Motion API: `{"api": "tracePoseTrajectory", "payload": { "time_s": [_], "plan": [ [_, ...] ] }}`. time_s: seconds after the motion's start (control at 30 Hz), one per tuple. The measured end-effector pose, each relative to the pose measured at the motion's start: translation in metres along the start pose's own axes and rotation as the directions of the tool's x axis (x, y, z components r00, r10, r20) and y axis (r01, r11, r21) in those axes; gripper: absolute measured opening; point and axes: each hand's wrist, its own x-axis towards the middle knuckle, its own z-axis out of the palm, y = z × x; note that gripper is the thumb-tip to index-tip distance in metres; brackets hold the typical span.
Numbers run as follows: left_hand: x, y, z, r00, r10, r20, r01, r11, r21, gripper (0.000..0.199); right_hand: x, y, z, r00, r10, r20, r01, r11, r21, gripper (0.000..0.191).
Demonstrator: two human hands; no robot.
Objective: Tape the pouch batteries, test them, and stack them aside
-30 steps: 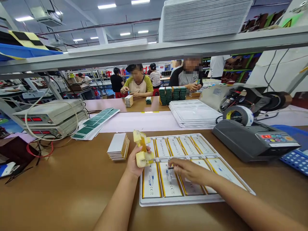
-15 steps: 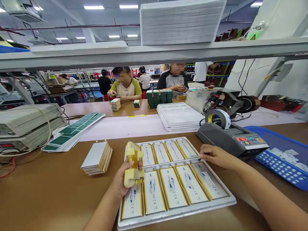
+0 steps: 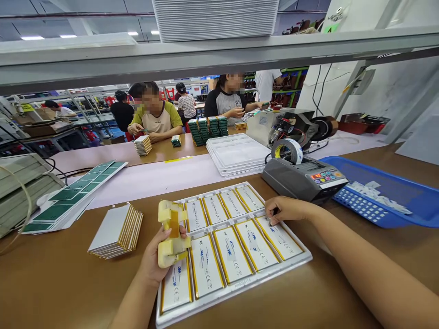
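Note:
My left hand (image 3: 158, 256) is closed around a pale yellow block-shaped fixture (image 3: 168, 258) with an amber strip across its middle. The fixture stands over the left side of a white plastic tray (image 3: 236, 287). Two rows of flat white battery cells (image 3: 206, 267) with yellow edges lie in this tray. Several cells in the near row carry clear strips with blue 3M print. With its fingertips pinched together, my right hand (image 3: 281, 210) touches the upper end of the rightmost near-row cell (image 3: 283, 240). Whatever those fingertips hold is hidden.
A stack of cells (image 3: 118, 233) stands left of the tray. Behind are green-and-white sheets (image 3: 82, 189) and stacked white trays (image 3: 236, 155). On the right sit a tape dispenser (image 3: 302, 180) and a blue basket (image 3: 377, 194). A shelf beam (image 3: 206, 59) crosses above; two co-workers sit opposite.
The view has swung right, so the scene sits further left. My right hand has moved from the tray's right edge onto the rightmost near-row cell. My left hand keeps the fixture.

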Motion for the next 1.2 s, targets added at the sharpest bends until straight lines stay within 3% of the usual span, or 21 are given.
{"api": "tracePoseTrajectory", "payload": {
  "time_s": [0.33, 0.5, 0.63, 0.83, 1.03, 1.1, 1.2],
  "plan": [
    [0.001, 0.000, 0.001, 0.999, -0.047, 0.009, 0.047, 0.999, 0.016, 0.016, 0.004, 0.011, -0.005, 0.990, -0.080, 0.119, 0.066, 0.991, 0.119, 0.030],
    [0.003, 0.003, 0.000, 0.997, -0.080, 0.001, 0.080, 0.996, 0.034, 0.018, 0.002, 0.011, -0.003, 0.993, -0.119, -0.001, 0.119, 0.990, 0.077, 0.027],
    [0.005, 0.005, 0.002, 0.992, -0.116, -0.054, 0.117, 0.993, 0.011, 0.019, 0.005, 0.011, -0.006, 0.987, -0.158, 0.011, 0.157, 0.986, 0.052, 0.026],
    [0.006, 0.007, 0.007, 0.968, -0.126, -0.218, 0.141, 0.989, 0.054, 0.023, 0.003, 0.015, -0.014, 0.986, -0.150, 0.076, 0.146, 0.987, 0.061, 0.024],
    [0.007, 0.009, 0.006, 0.966, -0.130, -0.225, 0.153, 0.984, 0.087, 0.024, -0.003, 0.003, -0.015, 0.992, -0.127, 0.025, 0.127, 0.992, 0.025, 0.019],
    [0.007, 0.009, 0.007, 0.968, -0.133, -0.211, 0.153, 0.985, 0.082, 0.023, -0.008, -0.001, -0.017, 0.987, -0.146, 0.072, 0.140, 0.987, 0.078, 0.020],
    [0.007, 0.009, 0.008, 0.980, -0.118, -0.162, 0.131, 0.989, 0.070, 0.023, -0.012, -0.007, -0.018, 0.953, -0.250, 0.171, 0.191, 0.934, 0.300, 0.028]
  ]
}}
